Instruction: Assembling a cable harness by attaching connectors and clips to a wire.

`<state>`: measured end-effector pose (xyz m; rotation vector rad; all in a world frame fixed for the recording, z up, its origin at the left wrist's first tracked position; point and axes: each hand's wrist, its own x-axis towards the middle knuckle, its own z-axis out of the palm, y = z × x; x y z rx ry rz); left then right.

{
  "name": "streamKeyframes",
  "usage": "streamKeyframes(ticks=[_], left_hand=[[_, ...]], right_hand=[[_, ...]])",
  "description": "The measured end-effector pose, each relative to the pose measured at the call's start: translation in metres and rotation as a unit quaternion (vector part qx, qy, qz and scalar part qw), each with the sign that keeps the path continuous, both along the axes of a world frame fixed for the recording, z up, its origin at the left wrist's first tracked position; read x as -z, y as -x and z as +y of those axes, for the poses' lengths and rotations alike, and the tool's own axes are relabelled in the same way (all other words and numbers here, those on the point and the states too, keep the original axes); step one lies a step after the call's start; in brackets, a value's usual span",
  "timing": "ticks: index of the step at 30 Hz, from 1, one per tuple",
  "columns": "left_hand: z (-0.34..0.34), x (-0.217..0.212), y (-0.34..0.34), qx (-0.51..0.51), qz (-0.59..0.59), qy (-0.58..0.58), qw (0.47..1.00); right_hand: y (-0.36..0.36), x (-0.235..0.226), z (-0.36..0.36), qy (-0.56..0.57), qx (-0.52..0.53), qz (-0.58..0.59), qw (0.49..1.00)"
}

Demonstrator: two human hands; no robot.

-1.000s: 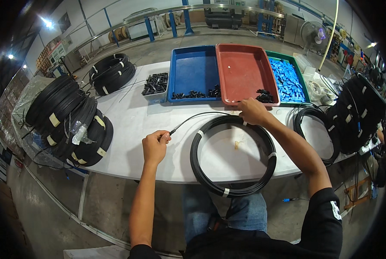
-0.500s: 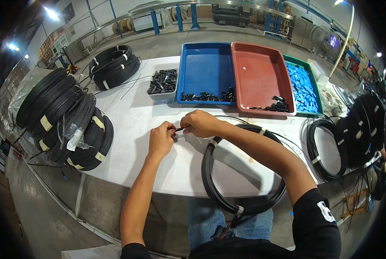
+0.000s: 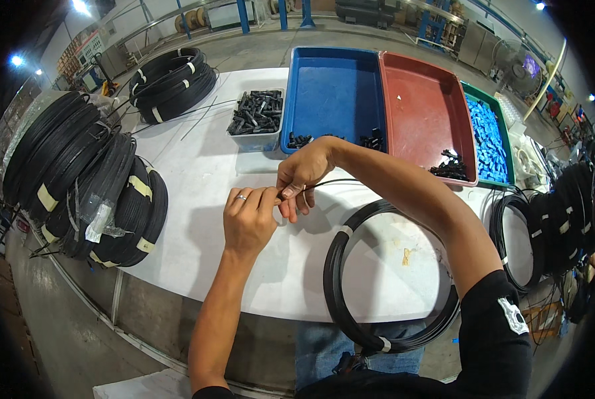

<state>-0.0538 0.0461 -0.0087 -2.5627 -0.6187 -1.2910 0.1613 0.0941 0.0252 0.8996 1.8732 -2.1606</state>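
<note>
Above the white table, my left hand point(image 3: 249, 223), with a ring on one finger, is closed with its fingertips against those of my right hand point(image 3: 305, 174). What the left fingers pinch is hidden. A thin black cable point(image 3: 337, 180) runs out to the right from my right hand, whose thumb and fingers close around its end. The coil of black cable point(image 3: 337, 279), bound with white tape, lies below my right forearm and overhangs the table's near edge.
Several taped black cable coils point(image 3: 51, 159) are piled at the left, another stack point(image 3: 171, 83) behind. A clear tub point(image 3: 254, 139) holds black connector parts. Beside it stand a blue tray point(image 3: 334, 86), a red tray point(image 3: 420, 100) and a green tray point(image 3: 504, 106) of blue pieces. More coils point(image 3: 517, 246) sit at right.
My hands have turned and drawn together, hiding the small black piece seen between them before. My right wrist is bent higher. The whole view has shifted slightly.
</note>
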Motion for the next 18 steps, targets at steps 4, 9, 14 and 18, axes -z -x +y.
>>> streamKeyframes(ticks=[4, 9, 14, 18], left_hand=[[0.008, 0.0, -0.004, 0.025, -0.005, -0.082, 0.996], [0.017, 0.007, -0.005, 0.002, 0.003, -0.064, 0.998], [0.019, -0.003, -0.014, 0.017, 0.013, -0.073, 0.997], [0.023, -0.019, -0.021, 0.009, 0.025, -0.071, 0.997]], right_hand=[[0.006, 0.009, 0.012, 0.049, -0.02, 0.027, 0.998], [0.018, 0.007, 0.001, -0.081, 0.071, -0.041, 0.993], [0.013, -0.001, -0.025, -0.281, 0.132, -0.049, 0.949], [0.016, -0.01, -0.051, -0.51, 0.194, -0.086, 0.833]])
